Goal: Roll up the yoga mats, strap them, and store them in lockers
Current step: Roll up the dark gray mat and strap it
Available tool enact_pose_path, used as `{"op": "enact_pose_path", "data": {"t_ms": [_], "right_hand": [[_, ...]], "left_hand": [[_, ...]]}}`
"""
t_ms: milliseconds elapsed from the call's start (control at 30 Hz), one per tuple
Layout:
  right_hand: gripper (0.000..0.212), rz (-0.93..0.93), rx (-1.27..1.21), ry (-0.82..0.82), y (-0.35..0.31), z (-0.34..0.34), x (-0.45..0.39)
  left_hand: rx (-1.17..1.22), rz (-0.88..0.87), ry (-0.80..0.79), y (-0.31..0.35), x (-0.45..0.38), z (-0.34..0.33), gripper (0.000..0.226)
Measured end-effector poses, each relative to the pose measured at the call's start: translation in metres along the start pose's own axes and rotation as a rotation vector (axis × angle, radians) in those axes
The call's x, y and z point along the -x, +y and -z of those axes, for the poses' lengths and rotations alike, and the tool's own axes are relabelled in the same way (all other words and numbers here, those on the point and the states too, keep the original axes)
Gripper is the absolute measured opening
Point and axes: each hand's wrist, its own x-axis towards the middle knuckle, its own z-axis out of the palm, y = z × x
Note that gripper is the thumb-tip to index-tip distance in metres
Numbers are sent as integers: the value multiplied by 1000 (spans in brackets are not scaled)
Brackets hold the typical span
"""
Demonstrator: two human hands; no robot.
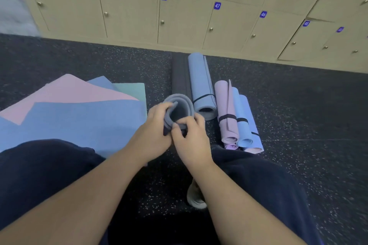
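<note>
A dark grey rolled mat (180, 77) lies on the floor, its open end facing me. My left hand (154, 135) grips the left side of that end, fingers curled over the rim. My right hand (191, 139) pinches the roll's lower edge from the right. To the right lie a strapped blue roll (200, 83), a strapped lilac roll (226, 115) and a strapped light blue roll (244, 123), each with a black band.
Flat mats, pink (65, 93), blue (79, 121) and green (131, 88), are spread on the floor at left. Closed beige lockers (129, 12) numbered 45 to 50 line the back wall. My knees in dark trousers (39, 165) and a shoe (196, 199) frame the speckled floor.
</note>
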Motion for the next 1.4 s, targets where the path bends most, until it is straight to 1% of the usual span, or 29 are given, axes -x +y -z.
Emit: {"op": "enact_pose_path", "data": {"t_ms": [67, 133, 167, 233, 300, 367, 433, 467, 500, 533, 567, 633, 700, 767, 833, 867, 900, 933, 1000, 1033, 1067, 1100, 1167, 1200, 1267, 1300, 1400], "right_hand": [[9, 39, -105, 167, 0, 13, -3], [17, 47, -231, 302, -1, 27, -8], [21, 24, -293, 322, -2, 35, -11], [36, -28, -319, 319, -1, 46, -16], [48, -96, -225, 288, 2, 54, -20], [49, -151, -169, 279, 6, 60, -24], [49, -140, -180, 287, 13, 68, -27], [47, -120, -194, 297, 17, 73, -30], [45, -91, -211, 306, 21, 79, -32], [44, -54, -228, 313, 24, 85, -35], [43, -8, -234, 318, 28, 90, -38], [42, 96, -221, 316, 34, 98, -45], [42, 186, -196, 306, 37, 101, -53], [41, 251, -150, 284, 41, 103, -64], [39, 278, -82, 198, 42, 102, -77], [38, 282, -55, 138, 44, 100, -84], [34, 281, -67, 83, 46, 99, -93], [29, 256, -132, 32, 49, 97, -101], [18, 139, -271, -38, 56, 92, -119], [18, 93, -290, -59, 62, 88, -129], [23, 92, -215, -79, 68, 83, -137], [33, 148, -18, -89, 74, 77, -146], [59, 148, 311, -103, 85, 64, -165], [68, 109, 396, -122, 89, 58, -175], [78, 27, 407, -163, 99, 42, -198], [79, -7, 375, -172, 102, 36, -208], [70, -73, 245, -183, 115, 19, -240]], "left_hand": [[168, -46, 39, 12, -8, -8, 80], [203, -68, 68, 22, -18, -15, 87], [198, -73, 85, 28, -21, -18, 85], [232, -75, 127, 41, -28, -25, 79], [284, -90, 152, 50, -31, -33, 73], [373, -83, 155, 56, -33, -43, 66], [523, -37, 175, 64, -35, -52, 60], [560, -34, 195, 67, -37, -57, 53], [534, -38, 219, 70, -39, -60, 45], [456, -45, 243, 70, -43, -63, 39], [371, -42, 243, 68, -47, -66, 41], [296, 8, 168, 61, -56, -72, 61], [335, 31, 52, 56, -68, -80, 82], [452, 29, -24, 53, -77, -94, 93], [647, 70, 13, 48, -88, -109, 99], [713, 93, 55, 44, -93, -114, 99], [718, 110, 101, 42, -98, -118, 95], [672, 113, 151, 38, -104, -120, 87], [561, 80, 215, 25, -120, -123, 75], [496, 56, 224, 17, -130, -123, 72], [424, 31, 225, 9, -139, -123, 70], [344, 13, 222, 1, -149, -123, 69], [202, -21, 210, -12, -169, -123, 66], [172, -33, 194, -18, -178, -124, 65], [143, -33, 178, -32, -199, -125, 66], [126, -36, 174, -37, -208, -126, 67], [75, -62, 168, -58, -233, -132, 69]]}}
